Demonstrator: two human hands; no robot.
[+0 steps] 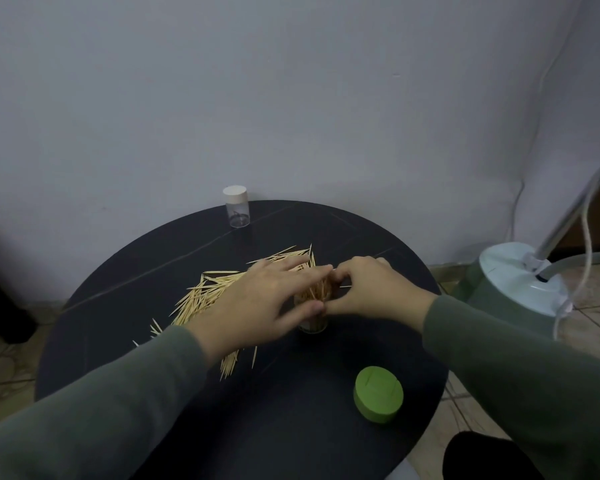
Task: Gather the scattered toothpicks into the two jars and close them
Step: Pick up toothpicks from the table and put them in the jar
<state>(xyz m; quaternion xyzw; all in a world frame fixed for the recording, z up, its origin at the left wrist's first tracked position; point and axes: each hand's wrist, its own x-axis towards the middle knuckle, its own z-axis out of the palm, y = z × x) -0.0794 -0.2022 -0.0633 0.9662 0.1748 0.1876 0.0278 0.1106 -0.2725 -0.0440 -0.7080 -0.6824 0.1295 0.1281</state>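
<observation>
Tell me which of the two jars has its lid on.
The far jar at the table's back edge: it wears its white lid and stands apart. The jar between the hands is open, toothpicks sticking out; the green lid lies separately.

Toothpicks (205, 296) scattered; open jar (313, 325) upright

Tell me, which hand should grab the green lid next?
Probably the right hand. The green lid lies near the table's front edge on that side, below the right forearm. The left hand is over the toothpicks, farther from it.
</observation>
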